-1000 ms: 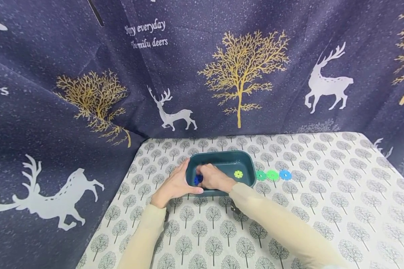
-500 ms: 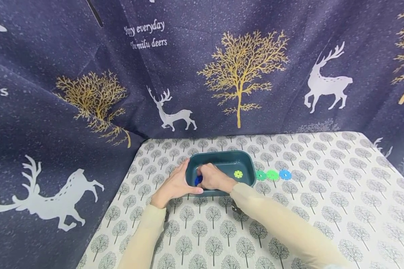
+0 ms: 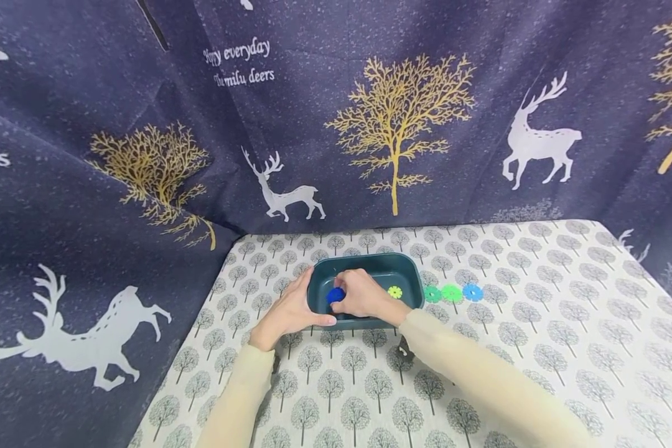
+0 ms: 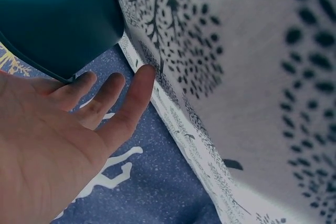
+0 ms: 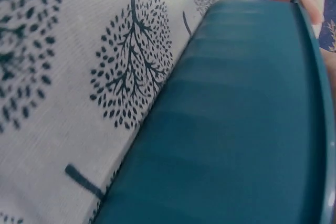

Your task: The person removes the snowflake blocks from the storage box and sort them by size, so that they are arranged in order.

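A dark green plastic basin point(image 3: 381, 323) stands on the table. My left hand point(image 3: 288, 311) holds its left end, thumb along the front rim and fingers along the left side. In the left wrist view, the outer fingers point(image 4: 131, 103) spread away from the basin wall point(image 4: 63, 19). Inside the basin, my right hand point(image 3: 364, 295) pinches a dark blue snowflake disc point(image 3: 335, 295) between thumb and fingers. A yellow snowflake disc point(image 3: 394, 292) lies on the basin floor, right of that hand. The right wrist view shows mostly the basin's outer front wall point(image 5: 236, 108).
On the table right of the basin, a teal-green disc point(image 3: 432, 294), a bright green disc point(image 3: 452, 293) and a light blue disc point(image 3: 473, 292) lie in a row. The tree-print tablecloth point(image 3: 537, 348) ends at a dark curtain point(image 3: 453, 205) with deer and gold trees.
My right hand has moved slightly up and right with the blue disc, which now shows more fully. The left hand keeps its place on the basin. The head view has tilted slightly.
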`<state>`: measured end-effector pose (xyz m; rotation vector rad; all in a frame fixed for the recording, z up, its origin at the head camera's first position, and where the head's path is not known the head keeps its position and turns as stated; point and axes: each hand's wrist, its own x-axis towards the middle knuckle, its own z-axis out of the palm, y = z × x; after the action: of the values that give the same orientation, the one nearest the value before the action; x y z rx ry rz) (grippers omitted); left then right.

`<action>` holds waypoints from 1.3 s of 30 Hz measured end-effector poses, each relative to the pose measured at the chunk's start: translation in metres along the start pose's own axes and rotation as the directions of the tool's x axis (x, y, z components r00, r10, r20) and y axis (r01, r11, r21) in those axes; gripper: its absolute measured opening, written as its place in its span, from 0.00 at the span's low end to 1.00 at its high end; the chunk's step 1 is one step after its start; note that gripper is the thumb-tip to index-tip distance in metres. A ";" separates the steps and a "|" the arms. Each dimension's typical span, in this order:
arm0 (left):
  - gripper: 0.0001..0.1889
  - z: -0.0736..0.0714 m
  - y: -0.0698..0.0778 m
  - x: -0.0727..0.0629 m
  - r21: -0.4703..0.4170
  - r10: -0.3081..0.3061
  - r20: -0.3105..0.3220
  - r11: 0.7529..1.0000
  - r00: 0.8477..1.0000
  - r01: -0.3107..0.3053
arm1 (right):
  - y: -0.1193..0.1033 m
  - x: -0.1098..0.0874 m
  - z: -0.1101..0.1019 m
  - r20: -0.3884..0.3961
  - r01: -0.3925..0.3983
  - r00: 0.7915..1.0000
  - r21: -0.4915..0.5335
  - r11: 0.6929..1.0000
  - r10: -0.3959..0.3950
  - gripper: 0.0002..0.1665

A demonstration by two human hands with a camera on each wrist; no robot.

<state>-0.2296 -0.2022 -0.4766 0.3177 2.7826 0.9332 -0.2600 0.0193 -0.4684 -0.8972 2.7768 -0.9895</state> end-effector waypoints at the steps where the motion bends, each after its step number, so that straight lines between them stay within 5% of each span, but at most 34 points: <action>1: 0.73 0.000 0.000 0.000 -0.001 0.000 0.001 1.000 1.000 0.000 | 0.000 -0.002 -0.002 -0.008 0.000 1.000 0.004 1.000 0.000 0.20; 19: 0.74 0.003 0.004 0.000 0.025 -0.026 -0.019 0.999 0.999 0.026 | 0.008 -0.040 -0.037 -0.096 -0.051 0.994 0.050 0.997 0.056 0.21; 39: 0.75 0.003 0.006 -0.003 0.035 -0.064 -0.019 0.997 0.998 0.065 | 0.045 -0.087 -0.077 -0.171 -0.120 0.976 0.086 0.989 0.133 0.25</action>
<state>-0.2250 -0.1970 -0.4747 0.2241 2.8105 0.8767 -0.2295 0.1379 -0.4462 -0.6427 2.8730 -1.1969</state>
